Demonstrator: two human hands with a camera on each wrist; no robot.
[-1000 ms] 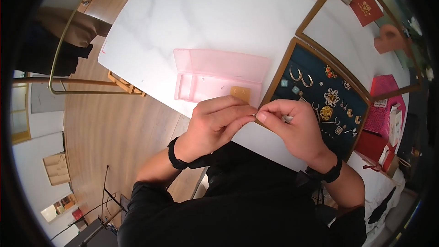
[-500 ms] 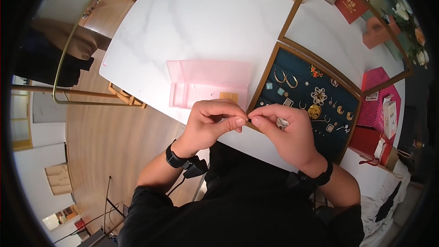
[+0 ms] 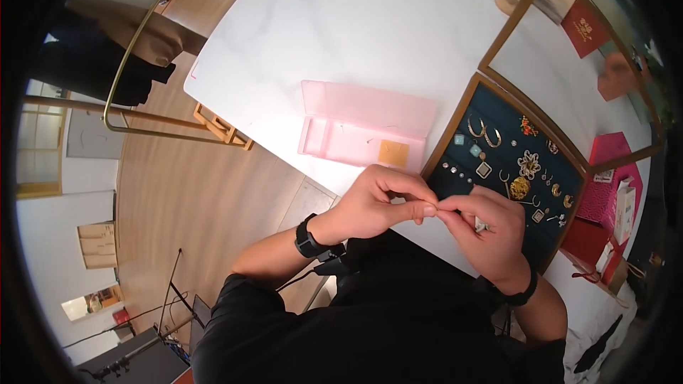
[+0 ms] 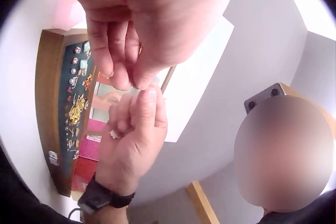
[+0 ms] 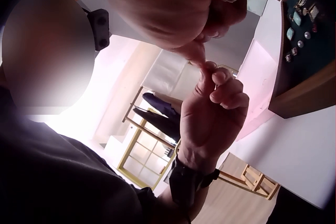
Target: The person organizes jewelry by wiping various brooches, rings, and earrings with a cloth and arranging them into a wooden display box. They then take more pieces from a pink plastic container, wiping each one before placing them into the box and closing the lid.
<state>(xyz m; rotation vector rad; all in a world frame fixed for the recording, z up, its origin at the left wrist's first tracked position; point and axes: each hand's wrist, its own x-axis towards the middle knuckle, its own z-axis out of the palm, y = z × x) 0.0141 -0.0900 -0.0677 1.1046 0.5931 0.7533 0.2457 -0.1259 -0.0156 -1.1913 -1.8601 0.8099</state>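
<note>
Thumb and forefinger of my left hand (image 3: pixel 380 203) meet the fingertips of my right hand (image 3: pixel 491 224), pinching a tiny item mostly hidden between them. I cannot tell its kind. A small whitish, shiny piece (image 4: pixel 113 134) is tucked in the curled fingers of my right hand. Both hands hover at the table's front edge, beside the wooden-framed jewellery case (image 3: pixel 449 121). On its dark teal lining lie gold hoop earrings (image 3: pixel 491 135), a flower brooch (image 3: pixel 528 164) and several small studs. Behind my left hand is an open pink plastic box (image 3: pixel 348 144) with a tan card (image 3: pixel 393 153) inside.
The case's glass lid frame (image 3: pixel 514 20) stands raised at the back right. Beyond it are a red card (image 3: pixel 585 27) and a pink heart-shaped block (image 3: pixel 617 77). A magenta box (image 3: pixel 605 185) sits right of the case. White marbled table (image 3: pixel 341 21) stretches behind the pink box.
Both hands stay fingertip to fingertip, the left thumb and forefinger shifting their pinch. The head view has swung left and then back right, so everything sits farther right now.
</note>
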